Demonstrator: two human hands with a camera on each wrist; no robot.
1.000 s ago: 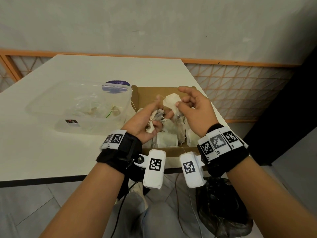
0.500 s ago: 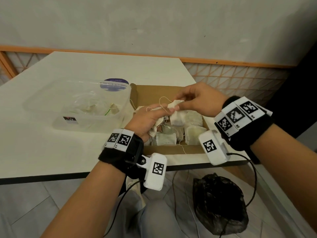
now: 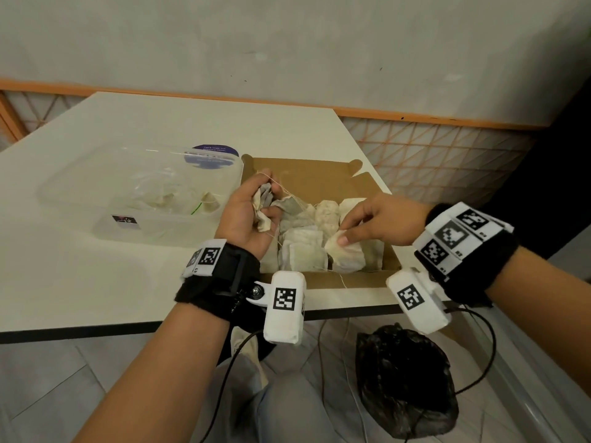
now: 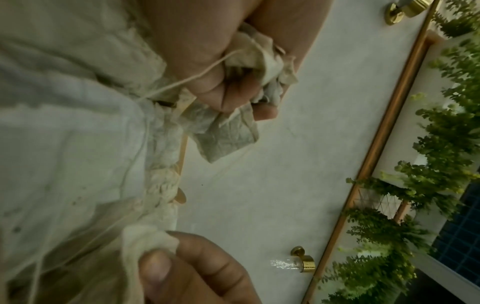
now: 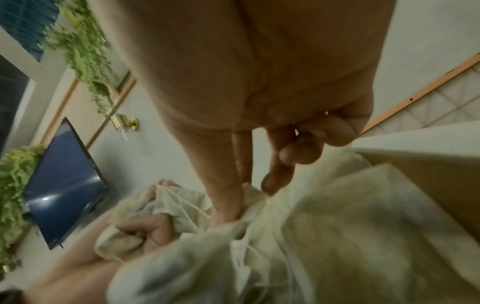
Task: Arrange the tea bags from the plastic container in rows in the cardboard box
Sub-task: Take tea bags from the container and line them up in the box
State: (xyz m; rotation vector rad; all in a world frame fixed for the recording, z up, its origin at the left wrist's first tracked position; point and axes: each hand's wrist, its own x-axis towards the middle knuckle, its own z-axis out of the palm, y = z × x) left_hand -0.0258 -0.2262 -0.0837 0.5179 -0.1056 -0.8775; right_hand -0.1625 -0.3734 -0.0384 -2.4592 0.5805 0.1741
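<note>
**Head view: tea bags, both hands at the cardboard box**

Left hand (image 3: 246, 215), frame centre: fingers curled round a crumpled bunch of tea bags (image 3: 263, 207), strings trailing. Right hand (image 3: 380, 223), right of centre: thumb and forefinger pinch one tea bag (image 3: 347, 254) over the rows in the cardboard box (image 3: 319, 177). Plastic container (image 3: 140, 193), left, holds a few more.

Left wrist view alone shows the bunch protruding below the curled fingers (image 4: 221, 96).

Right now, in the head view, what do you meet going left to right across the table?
plastic container → left hand gripping a bunch of tea bags → cardboard box → single tea bag pinched by the right hand.
</note>
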